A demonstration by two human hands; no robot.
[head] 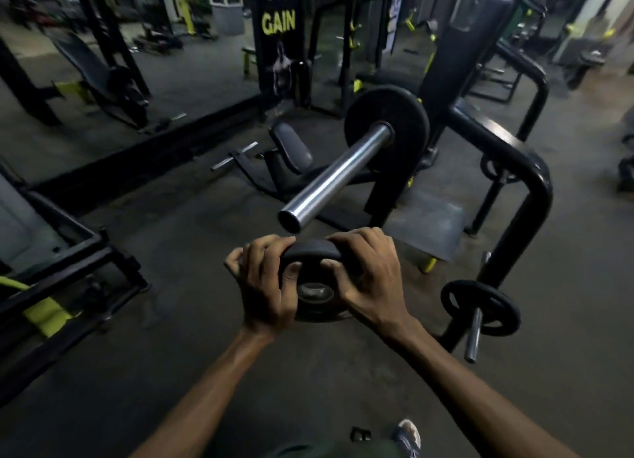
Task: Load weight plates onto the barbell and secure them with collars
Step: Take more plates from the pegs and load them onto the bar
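both hands, left (264, 282) and right (372, 279), clamp a small plate (314, 279) just off the sleeve (338, 176) tip at 6 o'clock; lift it, line its hole with the tip, then slide it toward the loaded plate (408, 121) at 1 o'clock.

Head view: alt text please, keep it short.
Both hands, left and right, hold a small black plate just below the open end of a chrome barbell sleeve. One large plate is already loaded; another small plate hangs on a rack peg at right.
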